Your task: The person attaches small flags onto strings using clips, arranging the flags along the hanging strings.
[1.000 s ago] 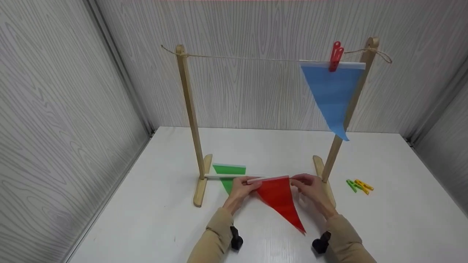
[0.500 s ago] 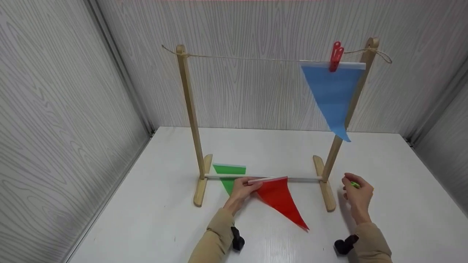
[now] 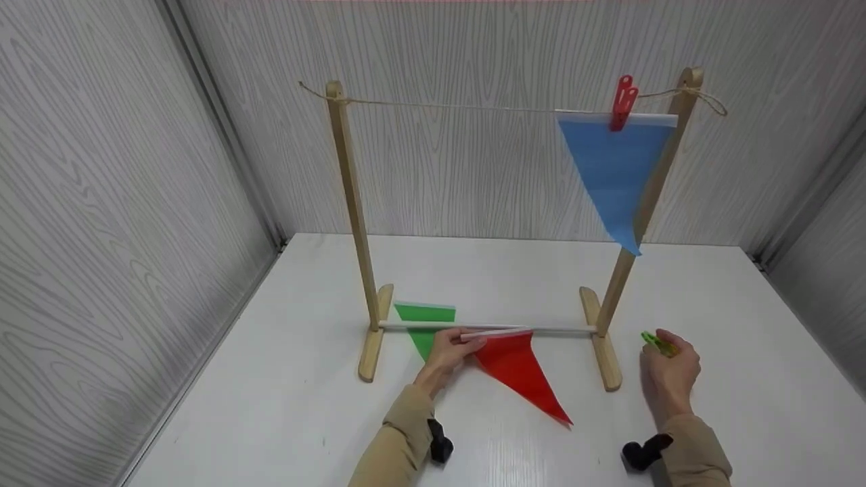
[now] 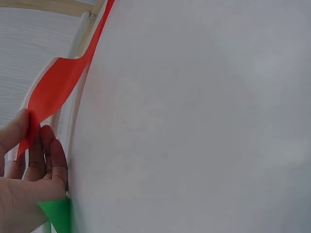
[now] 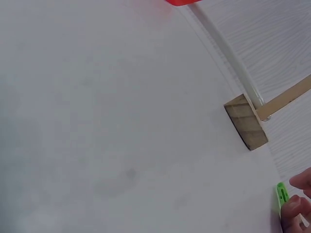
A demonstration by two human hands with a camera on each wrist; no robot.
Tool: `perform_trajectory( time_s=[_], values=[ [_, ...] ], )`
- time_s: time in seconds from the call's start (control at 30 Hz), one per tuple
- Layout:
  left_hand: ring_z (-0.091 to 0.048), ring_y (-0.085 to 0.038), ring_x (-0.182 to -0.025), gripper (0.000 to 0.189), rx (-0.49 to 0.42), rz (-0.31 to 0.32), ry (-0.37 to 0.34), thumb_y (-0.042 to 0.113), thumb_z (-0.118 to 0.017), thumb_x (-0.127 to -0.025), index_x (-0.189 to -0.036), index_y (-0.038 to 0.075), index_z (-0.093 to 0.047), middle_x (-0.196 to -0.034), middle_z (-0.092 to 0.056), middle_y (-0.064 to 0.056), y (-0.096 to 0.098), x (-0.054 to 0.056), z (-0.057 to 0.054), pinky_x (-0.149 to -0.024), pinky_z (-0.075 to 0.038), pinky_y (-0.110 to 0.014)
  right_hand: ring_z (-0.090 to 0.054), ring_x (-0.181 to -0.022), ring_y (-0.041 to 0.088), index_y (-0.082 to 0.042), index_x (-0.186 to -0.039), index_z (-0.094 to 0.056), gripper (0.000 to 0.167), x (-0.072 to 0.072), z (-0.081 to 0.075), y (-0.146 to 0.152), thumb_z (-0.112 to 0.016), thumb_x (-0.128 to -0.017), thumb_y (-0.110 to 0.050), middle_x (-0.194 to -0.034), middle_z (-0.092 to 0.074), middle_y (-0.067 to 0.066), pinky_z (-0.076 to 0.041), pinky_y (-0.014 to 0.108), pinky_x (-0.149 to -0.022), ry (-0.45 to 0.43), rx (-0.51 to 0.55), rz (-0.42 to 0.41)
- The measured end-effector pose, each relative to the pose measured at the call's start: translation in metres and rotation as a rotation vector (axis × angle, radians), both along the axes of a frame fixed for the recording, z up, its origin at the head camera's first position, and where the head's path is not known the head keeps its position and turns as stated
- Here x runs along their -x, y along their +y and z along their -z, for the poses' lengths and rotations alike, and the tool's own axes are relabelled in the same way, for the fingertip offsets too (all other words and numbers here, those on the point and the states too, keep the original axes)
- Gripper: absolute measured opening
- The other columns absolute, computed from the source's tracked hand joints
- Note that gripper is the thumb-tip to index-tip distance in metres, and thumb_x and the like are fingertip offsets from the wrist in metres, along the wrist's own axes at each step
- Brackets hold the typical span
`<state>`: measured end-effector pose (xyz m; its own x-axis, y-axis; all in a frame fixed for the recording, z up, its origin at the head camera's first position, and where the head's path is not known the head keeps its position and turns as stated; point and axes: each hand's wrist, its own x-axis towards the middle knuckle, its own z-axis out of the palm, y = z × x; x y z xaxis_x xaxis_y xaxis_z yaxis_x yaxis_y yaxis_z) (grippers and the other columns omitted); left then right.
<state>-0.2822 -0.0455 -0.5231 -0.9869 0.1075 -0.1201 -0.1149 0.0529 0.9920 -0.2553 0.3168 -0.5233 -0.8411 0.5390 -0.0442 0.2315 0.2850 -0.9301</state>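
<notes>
My left hand (image 3: pixel 448 355) pinches the white-edged top strip of a red triangular pennant (image 3: pixel 517 362) near its left end, between thumb and fingers. The pennant's point trails to the lower right. Under and behind that hand lies a green pennant (image 3: pixel 423 314), partly hidden. To the right of the stand, my right hand (image 3: pixel 673 375) is at a green clothespin (image 3: pixel 653 339). In the right wrist view the thumb partly covers the green clothespin (image 5: pixel 282 193), and whether it is gripped cannot be told. A bit of yellow shows by the fingers in the head view.
A wooden stand has a left post (image 3: pixel 352 203), a right post (image 3: pixel 619 284) and a white crossbar (image 3: pixel 561 330). Between the post tops runs a string (image 3: pixel 446 105). From it hangs a blue pennant (image 3: pixel 612 169), held by a red clothespin (image 3: pixel 621 108).
The right hand has left the red pennant's right corner and moved right to the clothespins, then shifted slightly there. The left hand has kept its hold on the pennant, almost still.
</notes>
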Motion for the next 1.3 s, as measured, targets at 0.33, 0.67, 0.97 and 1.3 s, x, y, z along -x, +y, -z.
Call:
perform_trajectory(
  time_s=[0.33,0.67,0.97,1.3],
  values=[
    [-0.061,-0.012,-0.084,0.028,0.012,0.014,-0.003,0.019,-0.074,-0.085,-0.106,0.001,-0.07,-0.098,-0.072,-0.007,-0.0004,-0.0018,-0.0019,-0.083,-0.054,-0.026,-0.03,-0.142,0.039,-0.002,-0.142,-0.044,0.054,-0.0012,0.0043,0.0006,-0.049,-0.089,-0.003,-0.151,-0.036,0.023,-0.025,0.05,-0.118,-0.041,-0.031,-0.036],
    [-0.06,-0.012,-0.084,0.029,0.024,0.014,-0.004,0.022,-0.075,-0.085,-0.105,0.001,-0.07,-0.097,-0.072,-0.006,-0.0007,-0.0031,-0.0035,-0.082,-0.052,-0.026,-0.033,-0.142,0.032,-0.01,-0.146,-0.04,0.057,-0.0038,0.0065,0.0014,-0.046,-0.09,-0.001,-0.151,-0.038,0.014,-0.027,0.047,-0.118,-0.003,0.002,-0.029],
    [-0.06,-0.009,-0.079,0.028,-0.024,0.018,0.003,0.017,-0.075,-0.084,-0.102,-0.004,-0.069,-0.09,-0.071,-0.004,0.0001,-0.0022,-0.0029,-0.076,-0.052,-0.023,-0.038,-0.135,0.042,0.0,-0.14,-0.046,0.054,-0.0055,0.0076,0.004,-0.049,-0.086,0.001,-0.145,-0.043,0.025,-0.03,0.053,-0.113,0.009,-0.104,-0.049],
    [-0.057,-0.009,-0.079,0.028,0.005,0.015,0.005,0.018,-0.075,-0.084,-0.101,-0.003,-0.069,-0.087,-0.069,-0.001,-0.0005,-0.0026,-0.0027,-0.075,-0.05,-0.022,-0.049,-0.119,0.034,0.006,-0.135,-0.049,0.05,-0.0079,0.0092,0.0025,-0.058,-0.088,-0.007,-0.133,-0.052,0.026,-0.039,0.039,-0.095,-0.018,-0.205,-0.076]
  ],
)
